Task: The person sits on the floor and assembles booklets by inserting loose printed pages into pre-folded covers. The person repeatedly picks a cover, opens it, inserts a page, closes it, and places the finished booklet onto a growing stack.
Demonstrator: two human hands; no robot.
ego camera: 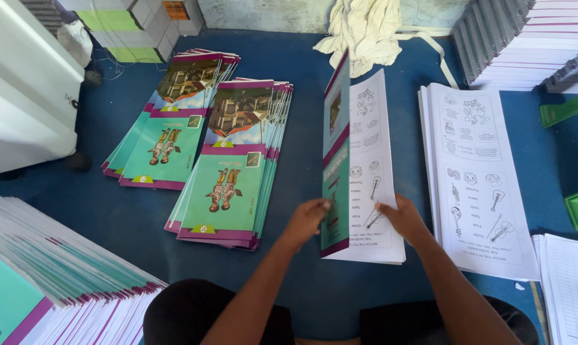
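My left hand [305,221] grips the near edge of a teal and purple cover sheet [335,160] that stands almost upright. It rises beside a white stack of printed pages with line drawings [369,153]. My right hand [402,218] presses flat on the near part of that stack. The cover's lower edge meets the left side of the pages.
Two fanned piles of teal and purple covers [228,172] [167,121] lie to the left on the blue floor [110,211]. A second pile of white pages [477,179] lies to the right. Bound books [52,281] are stacked near left, more books [532,38] far right, and a crumpled cloth [366,29] behind.
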